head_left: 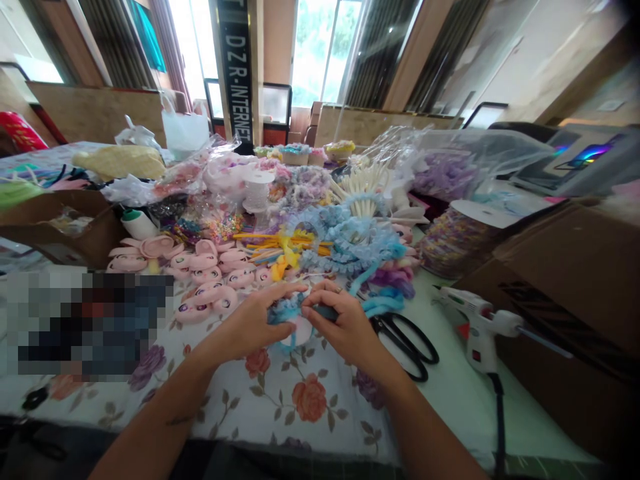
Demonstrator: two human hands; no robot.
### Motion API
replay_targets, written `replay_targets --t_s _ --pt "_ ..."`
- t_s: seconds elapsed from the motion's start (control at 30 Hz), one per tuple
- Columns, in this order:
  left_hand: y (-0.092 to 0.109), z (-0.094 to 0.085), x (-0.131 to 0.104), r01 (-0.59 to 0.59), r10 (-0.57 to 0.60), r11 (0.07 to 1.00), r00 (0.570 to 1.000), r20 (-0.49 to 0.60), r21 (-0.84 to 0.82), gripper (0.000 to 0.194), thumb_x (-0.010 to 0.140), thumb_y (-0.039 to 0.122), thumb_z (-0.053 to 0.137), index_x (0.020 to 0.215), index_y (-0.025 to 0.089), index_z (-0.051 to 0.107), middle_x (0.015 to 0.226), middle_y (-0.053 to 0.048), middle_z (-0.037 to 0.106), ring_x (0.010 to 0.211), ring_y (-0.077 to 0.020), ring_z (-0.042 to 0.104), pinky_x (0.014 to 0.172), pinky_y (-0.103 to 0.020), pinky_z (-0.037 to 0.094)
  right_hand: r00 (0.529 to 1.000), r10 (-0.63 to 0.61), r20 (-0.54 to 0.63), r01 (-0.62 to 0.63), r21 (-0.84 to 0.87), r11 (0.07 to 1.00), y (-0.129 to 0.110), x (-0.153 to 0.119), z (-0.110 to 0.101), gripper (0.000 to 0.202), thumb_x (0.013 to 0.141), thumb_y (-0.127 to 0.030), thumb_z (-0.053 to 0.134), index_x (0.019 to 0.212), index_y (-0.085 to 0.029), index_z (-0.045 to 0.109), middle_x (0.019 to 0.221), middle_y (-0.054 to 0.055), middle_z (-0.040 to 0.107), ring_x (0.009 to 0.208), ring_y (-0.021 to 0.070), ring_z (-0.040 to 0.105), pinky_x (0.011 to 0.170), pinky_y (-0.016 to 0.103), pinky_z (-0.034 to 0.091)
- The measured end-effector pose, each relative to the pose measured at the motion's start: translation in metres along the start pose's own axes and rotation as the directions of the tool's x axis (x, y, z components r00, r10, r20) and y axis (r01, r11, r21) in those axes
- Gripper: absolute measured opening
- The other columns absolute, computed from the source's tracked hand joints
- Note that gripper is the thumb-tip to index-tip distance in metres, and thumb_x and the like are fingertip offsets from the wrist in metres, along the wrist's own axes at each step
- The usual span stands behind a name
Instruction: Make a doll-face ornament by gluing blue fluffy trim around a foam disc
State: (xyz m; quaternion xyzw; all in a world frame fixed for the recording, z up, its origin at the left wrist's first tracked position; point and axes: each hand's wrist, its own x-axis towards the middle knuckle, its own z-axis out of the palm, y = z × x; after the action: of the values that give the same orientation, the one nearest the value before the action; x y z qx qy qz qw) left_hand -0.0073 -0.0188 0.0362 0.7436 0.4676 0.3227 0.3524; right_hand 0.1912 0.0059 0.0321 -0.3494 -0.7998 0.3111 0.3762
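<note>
Near the middle of the flowered tablecloth, my left hand is closed round the left side of a small light-blue fluffy piece. A pale round part shows at its lower side. My right hand pinches a small dark object against the right side of the piece; what it is cannot be made out. Black-handled scissors lie just right of my right hand, beside a strip of blue fluffy material.
A white glue gun stands at the right by a large cardboard box. Pink doll heads, blue ruffled lace, yellow strips and a spool of multicoloured yarn lie beyond my hands. An open carton is at left.
</note>
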Motion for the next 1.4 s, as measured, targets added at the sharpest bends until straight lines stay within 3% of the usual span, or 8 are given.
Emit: replay_targets --t_s 0.2,0.4,0.6,0.8,1.0,1.27,1.4 --pt "0.0 0.001 0.0 0.04 -0.041 0.999 0.999 -0.009 -0.029 0.061 0.074 0.02 0.064 0.132 0.031 0.051 0.13 0.0 0.06 0.123 -0.0234 0.052 0.094 -0.029 0.046 1.0 0.009 -0.009 -0.009 -0.006 1.0 -0.001 0.001 0.002 0.009 0.084 -0.015 0.059 0.078 -0.019 0.065 0.081 0.002 0.054 0.077 0.0153 0.056 0.073 0.028 0.042" --pt "-0.001 0.005 0.001 0.087 -0.087 0.996 0.992 -0.086 -0.01 0.06 0.07 0.022 0.068 0.128 0.031 0.055 0.113 -0.001 0.067 0.105 -0.0209 0.06 0.086 -0.028 0.046 0.998 0.041 -0.044 -0.041 0.018 0.999 -0.007 0.002 0.005 0.011 0.082 -0.015 0.059 0.073 -0.018 0.064 0.078 0.002 0.054 0.074 0.0158 0.056 0.07 0.028 0.042" --pt "-0.006 0.009 0.003 0.114 -0.119 0.992 0.984 -0.13 -0.045 0.062 0.067 0.022 0.071 0.127 0.031 0.056 0.111 -0.002 0.066 0.095 -0.0202 0.06 0.078 -0.029 0.046 0.993 0.057 -0.102 -0.048 0.084 0.995 -0.005 0.001 0.009 0.011 0.081 -0.014 0.061 0.071 -0.018 0.065 0.077 0.002 0.055 0.073 0.0158 0.057 0.071 0.028 0.042" --pt "-0.012 0.01 0.005 0.1 -0.113 0.988 0.988 -0.101 -0.118 0.062 0.068 0.022 0.07 0.128 0.03 0.054 0.116 -0.003 0.064 0.098 -0.0203 0.059 0.082 -0.03 0.046 0.993 0.066 -0.097 -0.058 0.089 0.994 0.0 0.003 0.003 0.005 0.079 -0.019 0.064 0.076 -0.019 0.069 0.08 0.003 0.056 0.077 0.0169 0.057 0.072 0.029 0.042" --pt "-0.007 0.007 0.006 0.104 -0.116 0.98 0.991 -0.064 -0.171 0.059 0.07 0.024 0.071 0.127 0.029 0.054 0.121 -0.004 0.061 0.106 -0.0221 0.057 0.085 -0.031 0.047 0.994 0.104 -0.045 -0.102 0.05 0.994 -0.003 0.004 -0.01 0.005 0.08 -0.018 0.059 0.081 -0.018 0.064 0.081 0.001 0.054 0.065 0.0122 0.048 0.057 0.025 0.035" --pt "-0.005 0.004 0.005 0.11 -0.119 0.969 0.992 -0.029 -0.221 0.059 0.071 0.027 0.072 0.127 0.029 0.054 0.128 -0.004 0.058 0.11 -0.0219 0.055 0.082 -0.028 0.049 0.991 0.13 0.018 -0.131 0.054 0.99 0.001 0.003 -0.015 0.007 0.079 -0.021 0.062 0.074 -0.018 0.064 0.079 0.003 0.056 0.075 0.0164 0.053 0.066 0.028 0.039" --pt "-0.005 0.005 0.005 0.125 -0.139 0.966 0.989 -0.048 -0.225 0.061 0.072 0.029 0.072 0.13 0.028 0.053 0.122 -0.005 0.061 0.105 -0.0215 0.057 0.08 -0.028 0.05 0.989 0.144 0.016 -0.145 0.019 0.989 0.001 0.003 -0.014 0.007 0.079 -0.02 0.062 0.072 -0.018 0.064 0.079 0.003 0.055 0.073 0.0159 0.053 0.065 0.028 0.039"
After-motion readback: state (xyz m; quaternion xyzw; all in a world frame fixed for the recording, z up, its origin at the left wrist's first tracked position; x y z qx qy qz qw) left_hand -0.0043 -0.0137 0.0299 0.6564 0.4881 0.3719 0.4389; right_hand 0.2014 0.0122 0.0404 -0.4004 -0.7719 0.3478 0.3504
